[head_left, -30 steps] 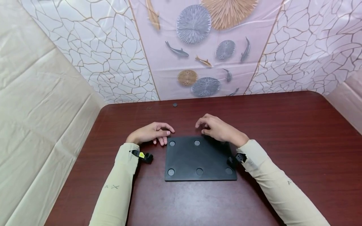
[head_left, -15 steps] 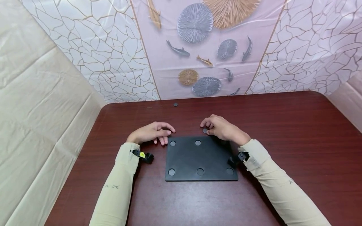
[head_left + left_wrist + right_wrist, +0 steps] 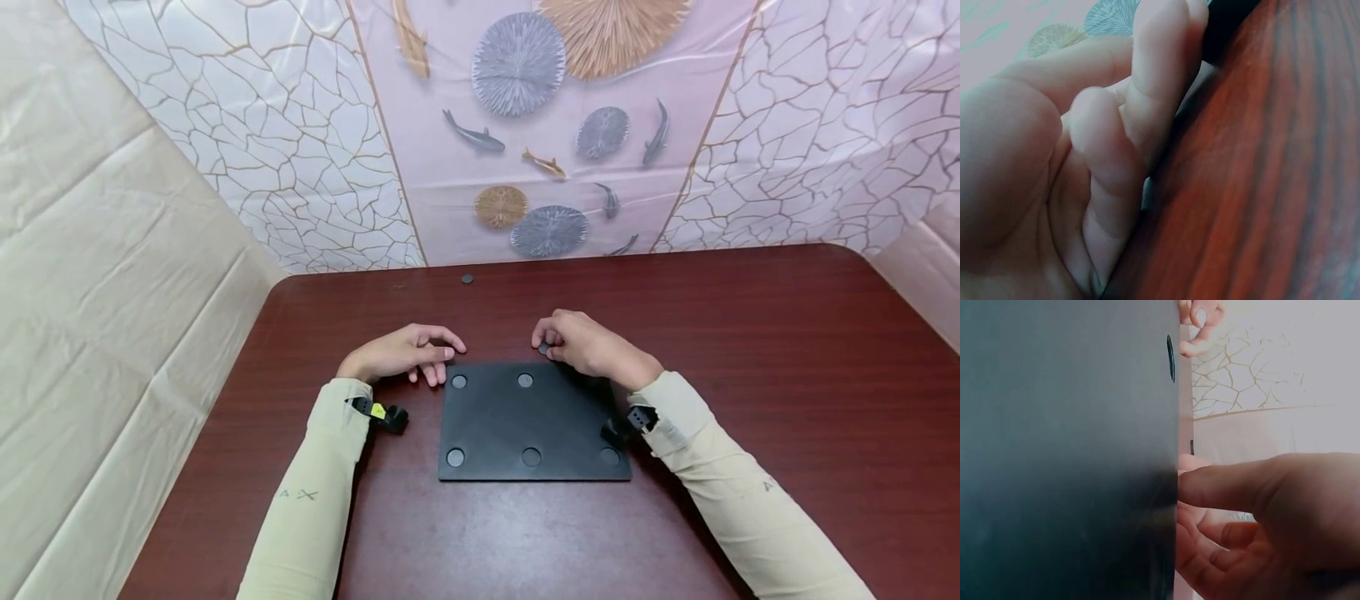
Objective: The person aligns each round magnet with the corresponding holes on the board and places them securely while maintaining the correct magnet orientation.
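Observation:
A flat black rectangular board [image 3: 491, 421] with several round recesses lies on the table. Past its far edge, my right hand [image 3: 592, 343] pinches a small dark disc [image 3: 543, 348] between thumb and fingers. In the right wrist view the board fills the left side and hides the fingertips of that right hand [image 3: 1241, 519]. My left hand [image 3: 401, 352] rests at the board's far left corner, its fingers loosely bent and holding nothing. Close up, the left wrist view has those relaxed fingers [image 3: 1160, 69] near the wood surface.
Near the back edge of the dark red-brown table [image 3: 750, 350] lies another small dark disc [image 3: 467, 279]. Behind stands a patterned cloth backdrop [image 3: 300, 150], and a plain cream cloth [image 3: 112, 250] hangs along the left side. Each wrist wears a small black camera [image 3: 392, 419].
My right hand has shifted slightly right, and its fingers have closed on the small dark disc, first visible half a second ago. The left hand and the board look the same.

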Demonstrator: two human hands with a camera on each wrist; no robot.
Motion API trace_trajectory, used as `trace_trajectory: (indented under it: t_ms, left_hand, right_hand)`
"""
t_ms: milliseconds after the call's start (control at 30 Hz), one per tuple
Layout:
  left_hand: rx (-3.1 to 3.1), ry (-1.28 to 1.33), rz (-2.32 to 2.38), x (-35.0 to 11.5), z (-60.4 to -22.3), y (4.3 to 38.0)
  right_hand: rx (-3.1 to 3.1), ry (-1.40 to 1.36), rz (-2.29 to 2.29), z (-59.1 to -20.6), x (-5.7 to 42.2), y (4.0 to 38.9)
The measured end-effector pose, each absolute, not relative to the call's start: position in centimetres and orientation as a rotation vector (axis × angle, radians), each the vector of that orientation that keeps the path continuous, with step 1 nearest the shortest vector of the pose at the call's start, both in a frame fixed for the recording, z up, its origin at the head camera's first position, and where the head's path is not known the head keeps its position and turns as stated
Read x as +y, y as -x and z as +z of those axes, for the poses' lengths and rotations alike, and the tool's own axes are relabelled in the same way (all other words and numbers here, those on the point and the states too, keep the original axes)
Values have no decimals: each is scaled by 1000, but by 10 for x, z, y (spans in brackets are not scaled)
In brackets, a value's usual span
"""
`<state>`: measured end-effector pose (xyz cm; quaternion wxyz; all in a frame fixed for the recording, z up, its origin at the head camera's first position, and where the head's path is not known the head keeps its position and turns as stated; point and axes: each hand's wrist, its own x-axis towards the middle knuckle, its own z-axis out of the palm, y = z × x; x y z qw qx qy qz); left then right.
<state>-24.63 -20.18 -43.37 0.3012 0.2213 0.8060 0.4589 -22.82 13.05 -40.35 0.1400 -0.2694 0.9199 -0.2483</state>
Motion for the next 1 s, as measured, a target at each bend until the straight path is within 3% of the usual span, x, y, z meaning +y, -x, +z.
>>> trace_trajectory:
  t_ms: [233,1000]
  left_hand:
    - [2142,-587,1215,-203,-435,247]
    - [2155,-596,1196,-199,-433,246]
  right_hand:
    - [2683,925,-625,-406,131,229]
    - [2702,994,-630,-388,133,219]
